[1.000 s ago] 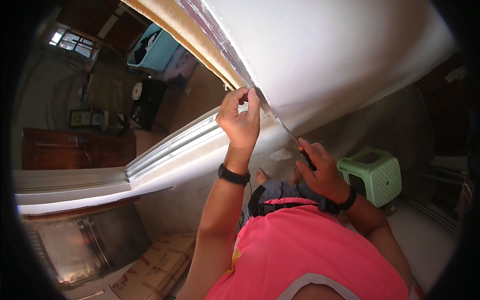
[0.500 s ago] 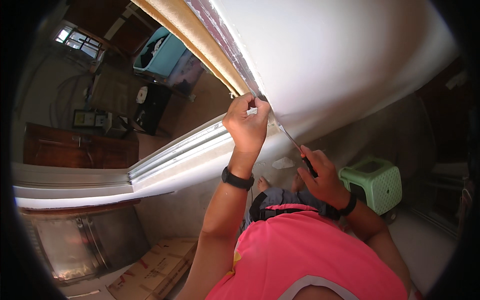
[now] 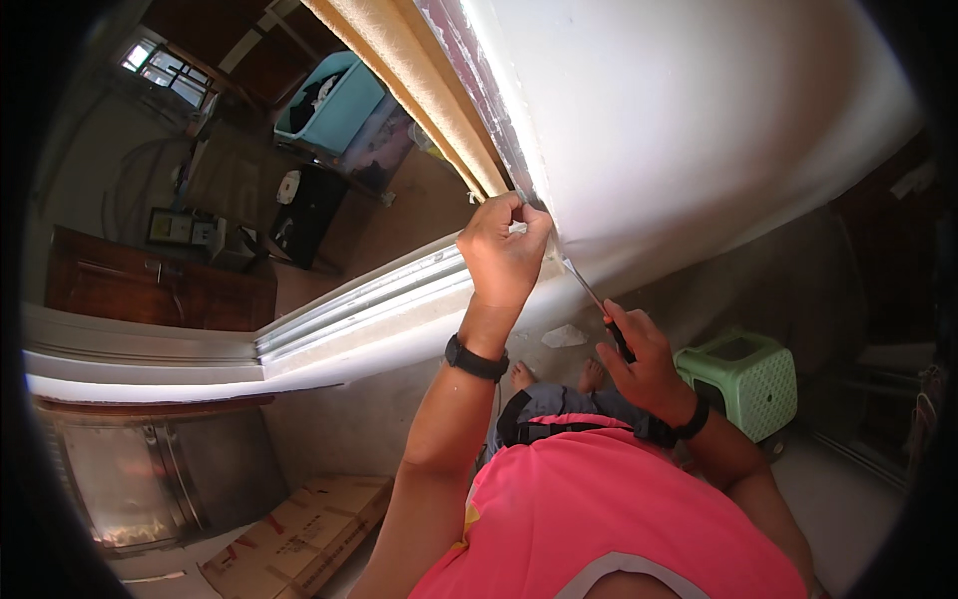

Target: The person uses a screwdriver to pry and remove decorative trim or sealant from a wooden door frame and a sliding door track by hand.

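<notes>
My left hand is raised at the inner edge of the window opening, its fingers pinched together against the chipped frame strip. What lies between those fingertips is hidden. In my right hand is a screwdriver with a black and red handle and a slim metal shaft. Its tip points up toward the corner where the white wall meets the sill, just below my left hand. I cannot tell whether the tip touches the wall.
A tan curtain hangs beside the frame strip. White window tracks run off to the left. A green plastic stool stands at the right. Cardboard lies at the lower left near a metal cabinet. Beyond the window sits a blue tub.
The view has shifted slightly, so the window frame and curtain sit a little further right. Both hands keep nearly the same pose, and the screwdriver stays in my right hand.
</notes>
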A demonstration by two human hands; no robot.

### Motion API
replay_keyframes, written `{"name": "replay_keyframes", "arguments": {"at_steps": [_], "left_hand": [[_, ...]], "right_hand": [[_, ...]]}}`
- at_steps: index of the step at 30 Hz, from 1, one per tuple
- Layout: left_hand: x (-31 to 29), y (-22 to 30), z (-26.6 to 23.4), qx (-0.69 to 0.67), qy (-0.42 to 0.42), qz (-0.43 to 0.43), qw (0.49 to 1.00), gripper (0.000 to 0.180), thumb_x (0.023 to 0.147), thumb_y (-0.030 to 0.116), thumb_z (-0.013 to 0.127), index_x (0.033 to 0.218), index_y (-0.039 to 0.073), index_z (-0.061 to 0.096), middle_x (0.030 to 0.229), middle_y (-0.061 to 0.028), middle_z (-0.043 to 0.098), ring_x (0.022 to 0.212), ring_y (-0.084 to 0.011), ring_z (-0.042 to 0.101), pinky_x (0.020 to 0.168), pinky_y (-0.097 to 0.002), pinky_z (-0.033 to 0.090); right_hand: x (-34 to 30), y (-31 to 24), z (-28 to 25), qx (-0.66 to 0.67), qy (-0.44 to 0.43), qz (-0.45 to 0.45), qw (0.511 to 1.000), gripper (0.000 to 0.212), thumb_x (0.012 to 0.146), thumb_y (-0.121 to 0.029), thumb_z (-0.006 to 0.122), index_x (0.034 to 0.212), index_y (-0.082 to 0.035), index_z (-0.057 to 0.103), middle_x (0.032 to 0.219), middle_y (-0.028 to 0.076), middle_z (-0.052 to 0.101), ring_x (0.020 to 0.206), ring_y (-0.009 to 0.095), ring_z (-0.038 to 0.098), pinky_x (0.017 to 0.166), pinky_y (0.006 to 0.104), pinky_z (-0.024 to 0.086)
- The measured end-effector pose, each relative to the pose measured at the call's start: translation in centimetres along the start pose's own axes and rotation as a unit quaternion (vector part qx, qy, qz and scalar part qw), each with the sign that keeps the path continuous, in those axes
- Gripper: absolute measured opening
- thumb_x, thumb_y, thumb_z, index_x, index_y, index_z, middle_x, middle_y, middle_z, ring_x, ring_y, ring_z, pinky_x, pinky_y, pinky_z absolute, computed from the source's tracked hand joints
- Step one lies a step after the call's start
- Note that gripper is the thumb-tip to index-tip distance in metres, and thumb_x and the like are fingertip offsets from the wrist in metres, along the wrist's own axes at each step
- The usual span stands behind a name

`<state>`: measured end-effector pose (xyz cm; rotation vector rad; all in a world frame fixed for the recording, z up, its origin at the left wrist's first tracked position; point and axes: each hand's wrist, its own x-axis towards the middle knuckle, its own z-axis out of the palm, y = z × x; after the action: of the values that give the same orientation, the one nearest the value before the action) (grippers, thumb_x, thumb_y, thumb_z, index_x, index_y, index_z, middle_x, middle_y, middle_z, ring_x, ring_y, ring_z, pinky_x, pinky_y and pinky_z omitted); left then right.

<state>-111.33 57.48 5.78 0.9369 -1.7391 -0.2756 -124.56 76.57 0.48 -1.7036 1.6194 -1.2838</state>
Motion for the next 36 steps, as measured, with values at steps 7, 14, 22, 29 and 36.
{"name": "replay_keyframes", "arguments": {"at_steps": [7,14,22,29,36], "left_hand": [[-0.2,-1.0,-0.5,-0.063,0.007,0.005,0.998,0.008,0.077,-0.004,0.071,0.085,-0.003,0.069,0.075,-0.0114,0.069,0.065,-0.0156,0.065,0.064,-0.0273,0.053],[-0.6,-0.6,-0.2,-0.082,0.009,-0.009,0.997,0.010,0.084,0.003,0.078,0.087,-0.003,0.071,0.076,-0.0132,0.069,0.064,-0.0177,0.065,0.061,-0.0272,0.051],[-1.2,-1.1,-0.1,-0.086,0.012,-0.022,0.996,0.006,0.088,0.001,0.072,0.091,-0.003,0.069,0.081,-0.0149,0.069,0.068,-0.0206,0.066,0.064,-0.0289,0.051],[-1.0,-1.4,0.0,-0.066,0.026,0.006,0.997,0.005,0.088,0.000,0.070,0.092,-0.003,0.067,0.084,-0.0164,0.069,0.070,-0.0264,0.067,0.066,-0.0322,0.053],[-1.2,-1.5,-0.4,-0.083,0.022,-0.015,0.996,0.007,0.085,0.001,0.072,0.090,-0.001,0.069,0.082,-0.0147,0.070,0.069,-0.0254,0.068,0.065,-0.0323,0.054]], "right_hand": [[-0.1,0.4,0.4,0.008,-0.001,-0.010,1.000,0.055,0.086,-0.005,0.068,0.138,-0.001,0.052,0.106,0.018,0.063,0.093,0.034,0.064,0.078,0.0383,0.052],[0.2,0.1,0.7,0.024,-0.024,-0.012,0.999,0.055,0.086,-0.004,0.068,0.138,0.000,0.052,0.106,0.017,0.062,0.091,0.033,0.063,0.079,0.0378,0.051],[-0.2,0.3,1.0,0.014,-0.031,-0.015,0.999,0.058,0.084,0.000,0.067,0.140,-0.001,0.051,0.107,0.011,0.059,0.088,0.021,0.058,0.077,0.0306,0.049],[-0.1,-0.1,0.9,0.019,-0.032,-0.017,0.999,0.057,0.084,0.000,0.068,0.138,0.000,0.052,0.104,0.014,0.060,0.087,0.027,0.059,0.077,0.0345,0.049],[-0.1,-0.3,0.8,-0.006,-0.040,-0.010,0.999,0.058,0.084,0.000,0.068,0.139,-0.001,0.052,0.103,0.013,0.060,0.084,0.025,0.059,0.075,0.0336,0.049]]}}
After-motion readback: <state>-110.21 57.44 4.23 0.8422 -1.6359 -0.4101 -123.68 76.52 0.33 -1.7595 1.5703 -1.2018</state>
